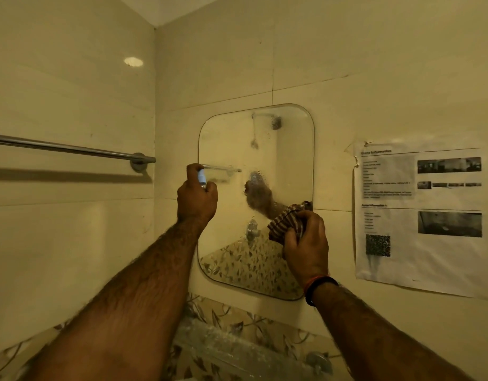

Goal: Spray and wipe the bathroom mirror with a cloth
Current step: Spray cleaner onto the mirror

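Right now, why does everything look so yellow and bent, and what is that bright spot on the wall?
Head view: dim, warm light tints the tiles yellow; the bright oval on the left wall looks like a lamp's glare; the wide lens bows the towel bar, which casts a dark shadow beneath it; the mirror is hazy with droplets; the paper notice is too blurred to read.

both arms stretched up and forward, forearms bare. left hand (197,198) raised higher, fingers curled tight in closed grip, index finger on top. right hand (306,243) lower, fingers bunched shut, dark band on wrist.
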`<move>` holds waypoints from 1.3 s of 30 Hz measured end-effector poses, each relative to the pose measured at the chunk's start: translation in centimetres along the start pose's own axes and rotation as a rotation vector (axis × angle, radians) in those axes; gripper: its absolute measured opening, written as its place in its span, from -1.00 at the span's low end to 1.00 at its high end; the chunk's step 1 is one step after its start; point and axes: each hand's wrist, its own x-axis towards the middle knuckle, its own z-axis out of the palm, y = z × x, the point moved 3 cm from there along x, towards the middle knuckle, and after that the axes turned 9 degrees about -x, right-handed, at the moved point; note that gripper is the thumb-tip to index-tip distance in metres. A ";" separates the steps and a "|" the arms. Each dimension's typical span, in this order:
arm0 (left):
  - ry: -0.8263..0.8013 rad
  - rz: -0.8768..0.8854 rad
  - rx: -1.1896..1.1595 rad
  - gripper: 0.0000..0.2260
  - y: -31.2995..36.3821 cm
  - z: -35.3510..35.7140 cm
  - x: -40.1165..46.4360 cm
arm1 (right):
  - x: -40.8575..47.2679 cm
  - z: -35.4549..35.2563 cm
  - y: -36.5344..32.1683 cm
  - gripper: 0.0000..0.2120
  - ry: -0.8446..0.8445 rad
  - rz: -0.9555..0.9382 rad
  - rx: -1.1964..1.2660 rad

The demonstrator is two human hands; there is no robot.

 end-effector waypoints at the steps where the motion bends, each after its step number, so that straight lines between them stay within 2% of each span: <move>1: 0.003 0.001 -0.007 -0.70 -0.1 0.0 -0.1 | 0.0 0.1 -0.1 -0.67 -0.003 0.000 0.004; 5: 0.005 0.005 -0.015 -0.65 -0.4 -0.4 -0.4 | 0.0 0.7 -0.7 -0.68 0.004 -0.018 0.009; 10: -0.042 -0.011 0.036 -0.69 -1.7 -1.2 -1.0 | 0.3 1.6 -1.6 -0.68 -0.003 -0.037 0.029; 14: -0.021 -0.032 0.029 -0.63 -2.2 -1.8 -1.5 | 0.2 2.3 -2.1 -0.70 0.004 -0.043 0.040; 19: -0.043 -0.024 0.053 -0.69 -2.6 -2.1 -2.0 | 0.0 2.7 -2.4 -0.71 0.001 -0.053 0.025; 25: -0.065 -0.034 0.070 -0.64 -3.4 -2.3 -3.5 | -0.1 2.5 -2.5 -0.71 -0.010 -0.046 0.038; 28: -0.056 -0.073 0.104 -0.68 -4.5 -2.6 -5.1 | -0.1 2.3 -2.4 -0.71 -0.009 -0.046 0.036; 31: -0.022 -0.117 0.133 -0.64 -5.8 -2.9 -6.7 | -0.3 2.1 -2.0 -0.70 -0.010 -0.047 0.034; 39: -0.070 -0.195 0.167 -0.66 -7.9 -3.0 -9.9 | -1.0 2.3 -1.4 -0.69 -0.013 -0.070 0.015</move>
